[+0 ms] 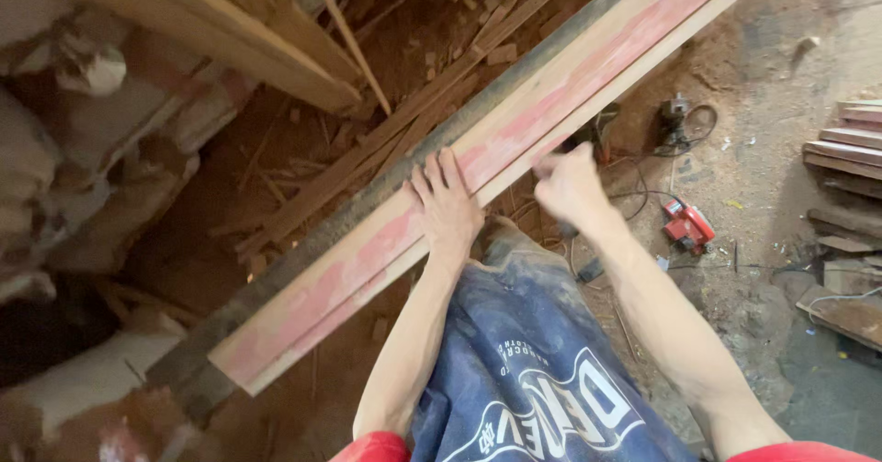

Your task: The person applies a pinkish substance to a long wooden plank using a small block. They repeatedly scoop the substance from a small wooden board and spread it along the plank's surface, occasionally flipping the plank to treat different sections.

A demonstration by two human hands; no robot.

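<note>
Timber fills the middle of the view: a long wooden plank (496, 140), reddish-stained on its broad face, runs diagonally from lower left to upper right above a floor of sawdust and offcuts. The left hand (446, 207) lies flat on the plank's face near its near edge, fingers spread wide and holding nothing. The right hand (568, 185) is curled into a loose fist just beside that same edge; it is blurred, so I cannot tell whether it grips anything. A blue apron (533, 361) hangs below both arms.

Judging by its length and thickness, the plank looks stiff and fairly heavy, rough rather than slippery, and probably best held by both long edges near mid-length. A red power tool (688, 224) with its cable lies on the floor to the right, near stacked boards (850, 145).
</note>
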